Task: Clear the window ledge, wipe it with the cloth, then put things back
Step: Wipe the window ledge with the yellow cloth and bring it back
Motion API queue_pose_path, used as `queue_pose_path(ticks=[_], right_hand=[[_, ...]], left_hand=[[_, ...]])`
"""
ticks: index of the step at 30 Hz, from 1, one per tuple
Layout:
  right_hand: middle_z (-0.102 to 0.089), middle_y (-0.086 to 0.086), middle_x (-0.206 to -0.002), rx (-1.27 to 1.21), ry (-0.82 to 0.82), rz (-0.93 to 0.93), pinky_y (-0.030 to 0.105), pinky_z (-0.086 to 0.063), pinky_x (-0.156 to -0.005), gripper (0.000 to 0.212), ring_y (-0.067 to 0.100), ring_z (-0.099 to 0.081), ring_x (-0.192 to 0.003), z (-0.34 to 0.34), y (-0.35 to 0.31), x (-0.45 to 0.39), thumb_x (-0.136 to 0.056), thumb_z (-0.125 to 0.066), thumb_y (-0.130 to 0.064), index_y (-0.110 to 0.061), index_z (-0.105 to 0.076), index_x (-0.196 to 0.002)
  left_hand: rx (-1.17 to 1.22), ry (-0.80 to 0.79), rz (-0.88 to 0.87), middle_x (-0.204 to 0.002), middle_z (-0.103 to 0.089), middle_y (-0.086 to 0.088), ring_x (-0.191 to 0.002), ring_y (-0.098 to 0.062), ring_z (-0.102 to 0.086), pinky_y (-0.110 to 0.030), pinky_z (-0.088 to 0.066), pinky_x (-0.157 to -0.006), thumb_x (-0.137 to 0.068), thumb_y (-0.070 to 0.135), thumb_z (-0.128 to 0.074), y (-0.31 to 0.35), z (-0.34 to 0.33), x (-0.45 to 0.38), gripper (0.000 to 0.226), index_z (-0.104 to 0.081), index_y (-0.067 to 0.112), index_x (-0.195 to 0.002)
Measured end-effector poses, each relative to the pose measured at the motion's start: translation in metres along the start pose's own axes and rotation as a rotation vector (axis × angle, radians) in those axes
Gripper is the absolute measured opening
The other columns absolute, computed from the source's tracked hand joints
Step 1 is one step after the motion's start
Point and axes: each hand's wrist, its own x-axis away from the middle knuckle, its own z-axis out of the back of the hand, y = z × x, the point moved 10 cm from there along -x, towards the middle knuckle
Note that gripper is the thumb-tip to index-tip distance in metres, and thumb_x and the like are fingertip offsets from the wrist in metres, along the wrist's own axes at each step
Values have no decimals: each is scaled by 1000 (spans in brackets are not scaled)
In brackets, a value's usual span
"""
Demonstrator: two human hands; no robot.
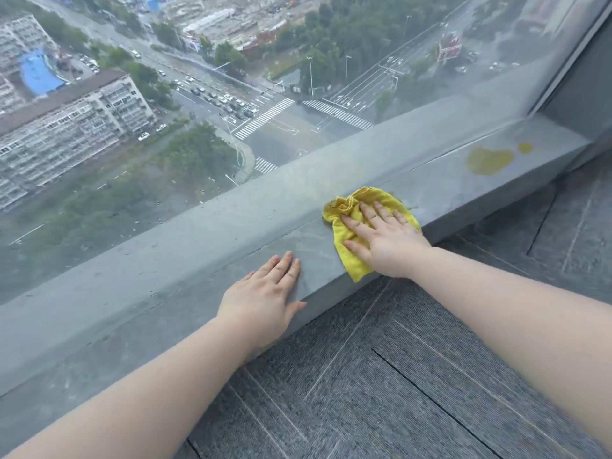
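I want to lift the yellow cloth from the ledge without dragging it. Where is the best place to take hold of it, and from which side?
Probably the bunched, raised folds at the far left corner of the yellow cloth, pinched from above. That part stands up from the ledge, while the rest lies flat under the right hand. The left hand, resting flat nearby, could reach it.

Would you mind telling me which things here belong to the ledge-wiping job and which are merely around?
Job:
- yellow cloth
- window ledge
- right hand, pressing the cloth flat
- left hand, resting flat on the ledge
- yellowish stain on the ledge

Merely around:
- window glass
- grey carpet
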Motion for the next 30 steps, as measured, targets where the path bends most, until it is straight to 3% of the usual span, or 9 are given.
queue_pose_path(ticks=[10,13,21,27,30], right_hand=[[10,-2,-162,33,19,181,44,3,-121,58,19,12,-149,-8,-55,23,-97,-16,-58,-43,1,-150],[7,-3,-162,37,47,128,42,0,-121,59,17,8,-149,-1,-32,19,-96,-16,-61,-43,-1,-150],[7,3,-162,-43,42,-261,44,0,-121,61,21,7,-150,9,35,-8,-97,-13,-57,-34,-2,-152],[7,5,-162,-33,68,-83,45,3,-121,62,23,9,-149,-3,-25,15,-98,-17,-56,-33,-1,-152],[5,1,-162,-43,66,-108,43,0,-121,62,19,7,-150,0,0,11,-96,-16,-60,-38,-2,-151]], left_hand=[[-17,68,-12,-160,7,10,-148,-8,3,-27,-8,-119,-96,57,-24,6,13,4,70,3,26,-152],[-13,82,-18,-160,5,11,-147,-7,1,-26,-9,-118,-95,59,-25,6,17,4,70,1,28,-152],[16,117,-51,-160,1,12,-147,-7,-2,-27,-16,-118,-94,60,-28,4,17,1,70,-2,30,-152],[8,114,-80,-161,-2,11,-147,-8,-5,-27,-16,-117,-92,62,-30,4,20,-1,73,-4,29,-152],[-6,102,-85,-161,-4,11,-147,-9,-7,-27,-15,-117,-92,63,-31,5,23,-2,74,-5,28,-152]])
